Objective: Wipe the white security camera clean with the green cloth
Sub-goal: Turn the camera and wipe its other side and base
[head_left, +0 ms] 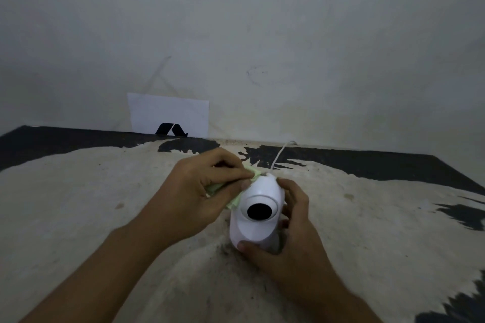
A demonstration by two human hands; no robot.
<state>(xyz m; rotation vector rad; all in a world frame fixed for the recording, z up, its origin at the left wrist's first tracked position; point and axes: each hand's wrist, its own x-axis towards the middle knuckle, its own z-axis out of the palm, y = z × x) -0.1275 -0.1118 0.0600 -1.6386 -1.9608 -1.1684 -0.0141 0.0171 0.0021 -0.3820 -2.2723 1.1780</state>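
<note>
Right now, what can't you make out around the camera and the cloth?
- Green cloth: mostly hidden under the left hand, head view.
- Camera right side and base: covered by the right hand.
- White cable: its far end is too thin and dim to follow.
- Dirt on the camera: too dark to tell.

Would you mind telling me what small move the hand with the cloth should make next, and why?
Probably a short stroke downward along the camera's left side, toward the dark lens. The left hand presses the green cloth only against the upper left of the white body, while the right hand steadies the other side and the base, so the front looks not yet covered.
</note>
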